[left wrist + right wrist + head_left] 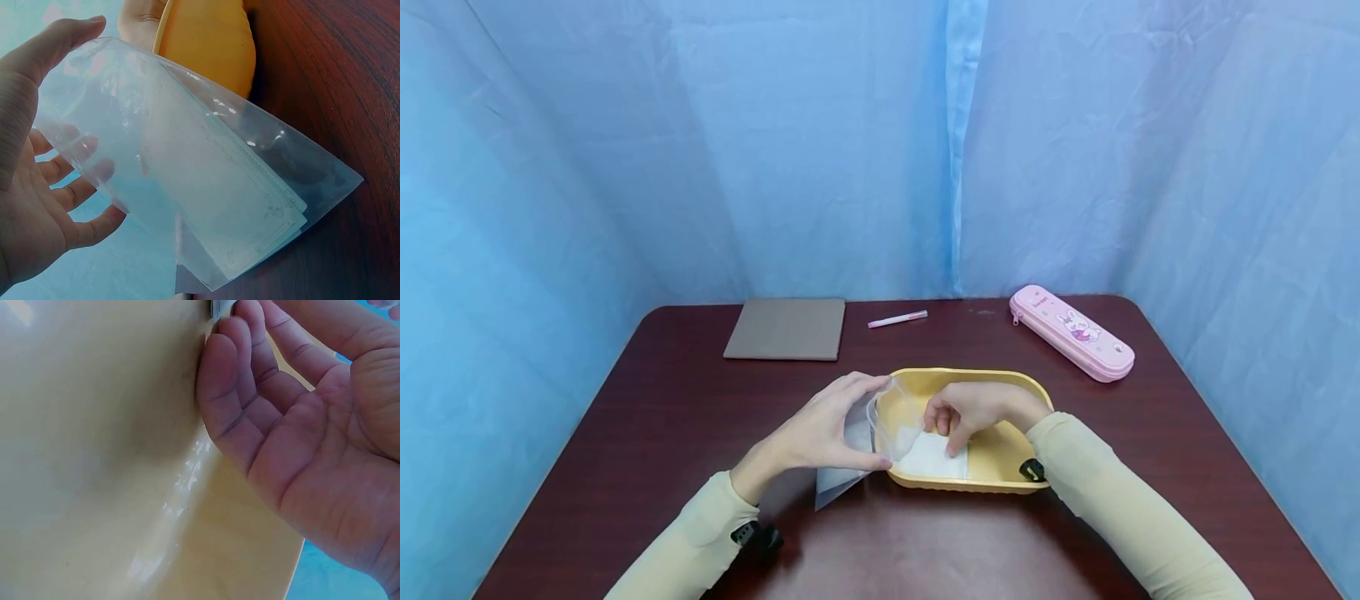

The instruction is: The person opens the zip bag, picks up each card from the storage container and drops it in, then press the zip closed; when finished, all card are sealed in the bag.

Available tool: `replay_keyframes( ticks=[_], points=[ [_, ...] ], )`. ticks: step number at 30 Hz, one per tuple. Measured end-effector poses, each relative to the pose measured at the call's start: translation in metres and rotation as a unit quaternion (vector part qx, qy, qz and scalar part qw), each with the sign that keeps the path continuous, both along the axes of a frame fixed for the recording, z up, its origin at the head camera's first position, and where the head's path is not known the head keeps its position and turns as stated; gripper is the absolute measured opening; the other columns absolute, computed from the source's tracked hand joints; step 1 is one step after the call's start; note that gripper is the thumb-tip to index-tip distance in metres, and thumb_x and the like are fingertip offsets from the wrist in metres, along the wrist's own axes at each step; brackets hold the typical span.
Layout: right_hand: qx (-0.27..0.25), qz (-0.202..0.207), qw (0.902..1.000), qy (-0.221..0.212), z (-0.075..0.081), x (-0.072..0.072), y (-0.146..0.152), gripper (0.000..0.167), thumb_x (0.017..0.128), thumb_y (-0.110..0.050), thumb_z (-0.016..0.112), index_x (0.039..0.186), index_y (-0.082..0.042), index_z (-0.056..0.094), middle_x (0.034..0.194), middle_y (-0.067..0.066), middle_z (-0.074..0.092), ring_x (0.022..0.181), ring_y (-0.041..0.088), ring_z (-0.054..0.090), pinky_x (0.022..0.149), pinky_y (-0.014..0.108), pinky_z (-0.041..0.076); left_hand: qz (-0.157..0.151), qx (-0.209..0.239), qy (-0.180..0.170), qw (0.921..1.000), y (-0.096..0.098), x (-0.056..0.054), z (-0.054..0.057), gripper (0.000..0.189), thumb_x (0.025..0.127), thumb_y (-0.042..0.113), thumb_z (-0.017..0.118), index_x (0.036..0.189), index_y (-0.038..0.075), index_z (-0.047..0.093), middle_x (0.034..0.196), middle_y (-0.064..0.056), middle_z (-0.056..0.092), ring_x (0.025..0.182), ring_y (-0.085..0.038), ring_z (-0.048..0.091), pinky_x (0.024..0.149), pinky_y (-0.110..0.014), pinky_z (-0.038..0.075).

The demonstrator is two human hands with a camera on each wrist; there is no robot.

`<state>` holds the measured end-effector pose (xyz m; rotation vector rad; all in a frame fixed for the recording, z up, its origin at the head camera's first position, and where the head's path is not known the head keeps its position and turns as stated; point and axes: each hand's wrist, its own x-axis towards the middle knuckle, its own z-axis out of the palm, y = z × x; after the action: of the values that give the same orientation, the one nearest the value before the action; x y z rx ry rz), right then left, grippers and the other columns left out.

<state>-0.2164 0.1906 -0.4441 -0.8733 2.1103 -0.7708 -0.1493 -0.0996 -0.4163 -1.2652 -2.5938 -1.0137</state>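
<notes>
Holding the mouth of a clear plastic bag (857, 450) open, the left hand (820, 433) has its thumb over the top film and its fingers spread behind it, at the tray's left rim. Inside the yellow tray (1000, 462), the right hand (973, 412) pinches white sheets (934, 457) between fingertips and thumb. Both bag and sheets look light, limp and slippery, best taken by an edge. Behind the tray lie a pen (898, 318), a pink pencil case (1071, 332) and a grey board (786, 328).

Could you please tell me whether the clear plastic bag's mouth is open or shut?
Open: the left hand holds the clear plastic bag with its mouth spread wide, beside the yellow oval tray.
</notes>
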Motion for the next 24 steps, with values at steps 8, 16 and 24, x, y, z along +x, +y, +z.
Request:
replay_keyframes(
  ticks=[8, 16, 24],
  points=[
    [0.015, -0.003, 0.9989, 0.045, -0.0002, 0.0035, -0.0042, 0.036, 0.072, -0.008, 0.092, 0.100, -0.008, 0.068, 0.083, 0.001, 0.065, 0.069, 0.008, 0.057, 0.065, 0.022, 0.048, 0.003, -0.002, -0.005, 1.0000, 0.0007, -0.0003, 0.0002, 0.096, 0.069, 0.049, 0.090, 0.148, 0.014, 0.049, 0.136, 0.008, 0.054, 0.124, -0.008, 0.049, 0.105, -0.035, 0.043],
    [0.023, -0.030, 0.9978, 0.053, 0.0025, 0.0046, -0.0064, 0.027, 0.074, -0.002, 0.089, 0.092, -0.007, 0.070, 0.078, -0.001, 0.066, 0.068, 0.006, 0.059, 0.062, 0.022, 0.050, -0.003, 0.005, -0.001, 1.0000, 0.0028, -0.0009, 0.0013, 0.095, 0.069, 0.048, 0.090, 0.148, 0.014, 0.049, 0.135, 0.007, 0.055, 0.124, -0.008, 0.049, 0.105, -0.034, 0.043],
    [0.030, -0.007, 0.9977, 0.061, 0.0015, 0.0022, -0.0013, 0.015, 0.080, -0.005, 0.084, 0.086, -0.010, 0.070, 0.075, -0.007, 0.062, 0.069, 0.005, 0.056, 0.065, 0.021, 0.047, -0.002, 0.001, -0.007, 1.0000, 0.0035, -0.0017, 0.0017, 0.096, 0.069, 0.048, 0.090, 0.148, 0.013, 0.049, 0.135, 0.007, 0.055, 0.124, -0.008, 0.049, 0.104, -0.035, 0.043]
  ],
)
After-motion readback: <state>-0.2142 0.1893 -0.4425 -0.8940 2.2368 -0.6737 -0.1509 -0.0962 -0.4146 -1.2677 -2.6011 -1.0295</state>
